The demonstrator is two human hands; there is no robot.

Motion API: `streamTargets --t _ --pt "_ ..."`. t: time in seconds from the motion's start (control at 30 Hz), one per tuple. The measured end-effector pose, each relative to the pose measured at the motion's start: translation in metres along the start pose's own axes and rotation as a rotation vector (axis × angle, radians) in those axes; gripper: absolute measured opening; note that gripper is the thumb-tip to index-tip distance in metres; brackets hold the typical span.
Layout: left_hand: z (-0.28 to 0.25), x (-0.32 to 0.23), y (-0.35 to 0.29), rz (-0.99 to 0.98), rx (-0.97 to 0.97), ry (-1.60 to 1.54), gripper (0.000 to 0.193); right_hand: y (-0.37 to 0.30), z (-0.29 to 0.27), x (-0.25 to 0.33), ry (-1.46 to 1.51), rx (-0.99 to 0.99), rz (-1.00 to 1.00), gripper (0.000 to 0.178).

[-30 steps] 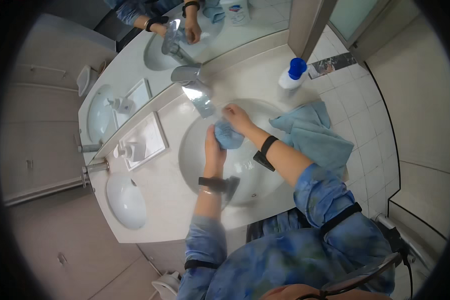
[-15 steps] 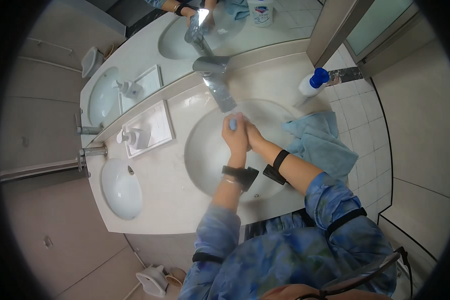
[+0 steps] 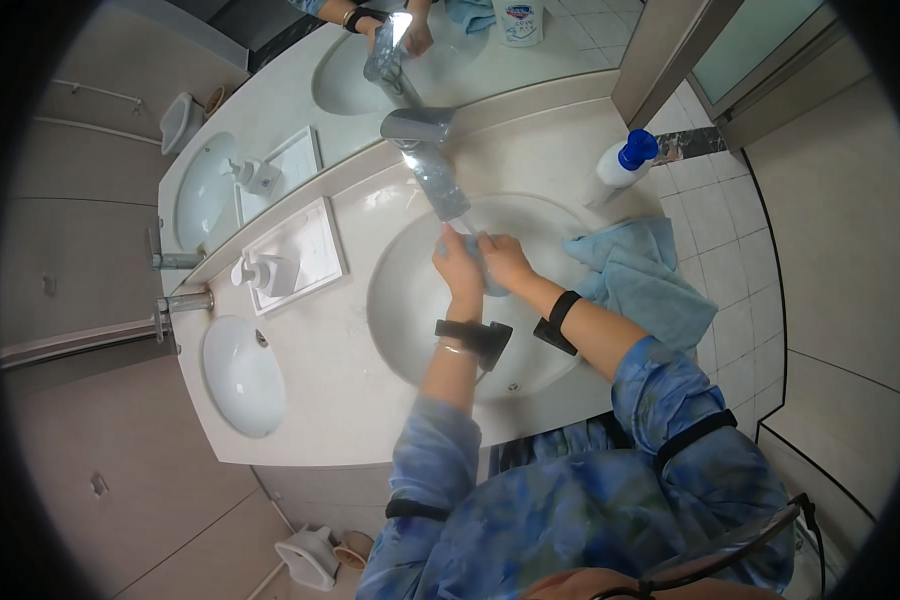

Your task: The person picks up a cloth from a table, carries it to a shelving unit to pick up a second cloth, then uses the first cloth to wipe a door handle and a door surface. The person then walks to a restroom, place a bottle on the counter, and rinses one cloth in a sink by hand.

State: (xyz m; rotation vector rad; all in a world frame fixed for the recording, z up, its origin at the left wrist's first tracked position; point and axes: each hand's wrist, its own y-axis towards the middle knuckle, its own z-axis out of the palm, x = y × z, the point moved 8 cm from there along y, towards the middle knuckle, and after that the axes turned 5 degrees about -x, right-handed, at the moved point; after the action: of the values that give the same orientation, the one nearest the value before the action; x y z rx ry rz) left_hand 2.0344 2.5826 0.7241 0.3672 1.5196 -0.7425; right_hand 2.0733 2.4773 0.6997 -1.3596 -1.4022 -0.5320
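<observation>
Over the white oval basin [image 3: 400, 320], my left hand [image 3: 457, 268] and my right hand [image 3: 507, 260] hold a small light blue cloth [image 3: 478, 258] between them. Both hands' fingers are bent around its upper edge, and its lower part hangs between the wrists. Just above is the spout of the chrome faucet [image 3: 440, 180], with a stream of water coming down onto the cloth. Folds and finer details of the cloth are blurred. A black strap sits on each wrist.
A larger blue towel [image 3: 640, 275] lies crumpled at the basin's right rim. Behind it stands a white pump bottle with a blue top [image 3: 625, 160]. To the left, a white tray [image 3: 315, 245] holds a white dispenser [image 3: 270, 275], near a smaller basin [image 3: 242, 375]. A mirror [image 3: 530, 70] backs the counter.
My hands have parted from being clasped together and now spread the cloth between them. More of the cloth shows, under the water.
</observation>
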Motion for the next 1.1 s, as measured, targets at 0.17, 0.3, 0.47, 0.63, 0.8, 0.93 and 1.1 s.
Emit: streamTargets --t 0.17,0.3,0.47,0.63,0.8,0.93,1.1 --pt "0.003 0.013 -0.001 -0.212 0.079 -0.202 0.034 0.005 -0.007 0.009 -0.204 0.027 -0.127 0.046" --pt "-0.008 0.010 -0.009 -0.270 0.236 -0.354 0.022 0.015 -0.016 0.020 -0.321 0.236 -0.235 0.050" --pt "-0.040 -0.013 -0.015 -0.027 0.268 -0.152 0.030 -0.007 -0.039 0.071 -0.646 0.241 -0.301 0.054" --pt "-0.050 -0.019 -0.005 0.015 0.290 0.289 0.041 0.005 -0.042 0.052 0.077 0.352 -0.060 0.052" --pt "-0.062 0.008 -0.004 -0.181 0.435 0.677 0.052 -0.019 -0.042 0.068 0.295 0.540 -0.012 0.037" --pt "-0.015 0.005 -0.039 -0.386 0.754 0.068 0.057 -0.026 -0.044 0.080 0.688 0.529 0.062 0.047" --pt "-0.013 0.018 -0.032 -0.349 0.578 0.053 0.051 0.006 -0.043 0.063 0.513 0.406 -0.058 0.048"
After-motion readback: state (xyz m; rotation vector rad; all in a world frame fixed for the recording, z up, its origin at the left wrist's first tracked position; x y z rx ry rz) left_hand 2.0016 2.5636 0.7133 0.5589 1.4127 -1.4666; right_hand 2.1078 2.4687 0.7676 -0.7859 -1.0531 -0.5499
